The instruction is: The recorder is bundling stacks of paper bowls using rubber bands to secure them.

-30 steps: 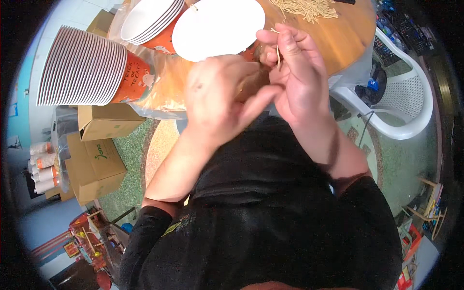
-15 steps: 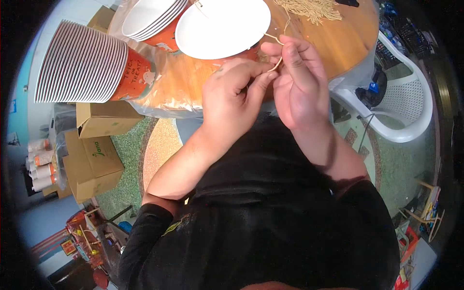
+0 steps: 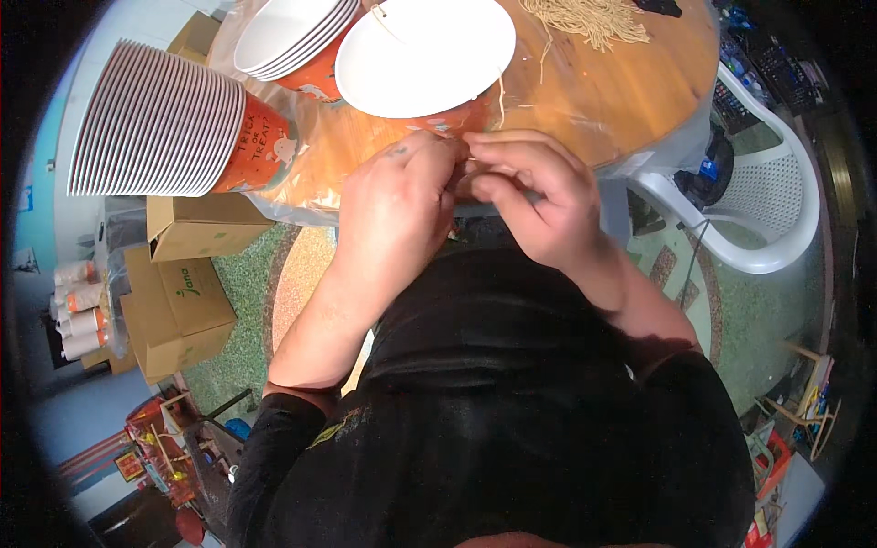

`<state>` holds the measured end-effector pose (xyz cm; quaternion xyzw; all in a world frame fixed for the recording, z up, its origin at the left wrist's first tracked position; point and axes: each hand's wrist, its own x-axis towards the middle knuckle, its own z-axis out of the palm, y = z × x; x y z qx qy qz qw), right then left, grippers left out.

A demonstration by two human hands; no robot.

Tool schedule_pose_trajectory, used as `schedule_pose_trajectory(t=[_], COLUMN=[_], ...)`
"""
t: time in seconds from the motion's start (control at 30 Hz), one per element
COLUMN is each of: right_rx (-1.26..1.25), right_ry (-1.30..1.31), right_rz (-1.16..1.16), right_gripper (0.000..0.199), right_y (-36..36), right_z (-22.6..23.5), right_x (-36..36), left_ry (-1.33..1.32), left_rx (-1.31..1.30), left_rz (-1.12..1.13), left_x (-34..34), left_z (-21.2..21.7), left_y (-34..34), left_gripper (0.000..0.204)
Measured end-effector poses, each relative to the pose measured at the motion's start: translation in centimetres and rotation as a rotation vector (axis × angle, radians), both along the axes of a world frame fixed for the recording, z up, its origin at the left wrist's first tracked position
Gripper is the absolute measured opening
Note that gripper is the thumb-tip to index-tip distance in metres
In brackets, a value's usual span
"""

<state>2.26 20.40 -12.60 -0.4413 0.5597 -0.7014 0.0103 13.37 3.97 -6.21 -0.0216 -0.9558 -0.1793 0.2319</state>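
My left hand [image 3: 399, 196] and my right hand [image 3: 548, 196] meet at the fingertips just in front of the table's near edge. Both are closed in a pinch around a thin beige cord, which their fingers now almost wholly hide. Just beyond them an orange printed paper bucket [image 3: 425, 55] leans with its white inside facing up. One bit of beige cord [image 3: 384, 22] lies against that white inside, and a loose cord end [image 3: 501, 96] hangs at its right rim. Farther right, a bundle of beige cords [image 3: 589, 20] is spread on the table.
A tall nested stack of paper buckets [image 3: 160, 119] stands at the left, and a shorter stack [image 3: 292, 36] at the back. Clear plastic sheeting covers the wooden table [image 3: 630, 100]. Cardboard boxes [image 3: 183, 306] sit on the floor at left; a white plastic chair [image 3: 772, 196] stands at right.
Both hands have drawn down and left, and the right has turned from palm up to a pinch against the left fingers. The cord that stretched between them is now mostly hidden.
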Motion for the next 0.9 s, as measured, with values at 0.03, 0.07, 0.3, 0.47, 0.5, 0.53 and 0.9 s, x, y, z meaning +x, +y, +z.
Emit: schedule_pose_trajectory(t=[0.03,0.07,0.3,0.47,0.5,0.53,0.9], right_rx=[-0.004,-0.005,0.106,0.156,0.153,0.103,0.108], right_ry=[0.205,0.204,0.373,-0.013,-0.012,-0.205,-0.419], right_rz=[-0.117,-0.117,-0.223,-0.223,-0.221,-0.16,-0.107], right_gripper=[0.025,0.025,0.018,0.011,0.011,0.009,0.007], right_y=[-0.2,-0.1,0.4,-0.3,-0.5,-0.8,-1.8], right_z=[-0.2,0.0,1.5,0.8,0.9,1.0,0.8], right_x=[-0.3,-0.6,-1.7,-2.3,-2.2,-2.1,-2.1], left_ry=[-0.001,-0.021,-0.018,0.28,0.247,0.264,-0.477], left_rx=[-0.001,0.002,-0.018,-0.061,-0.049,-0.066,0.292], left_rz=[0.001,-0.006,-0.009,-0.106,-0.09,-0.123,-0.092], left_x=[0.0,0.0,-0.5,-2.8,-3.6,-4.4,-5.2], left_z=[0.1,0.1,0.7,4.0,4.6,4.3,6.9], left_y=[0.0,0.0,0.0,-1.7,-2.2,-3.0,-3.4], left_gripper=[0.022,0.018,0.016,0.02,0.018,0.017,0.025])
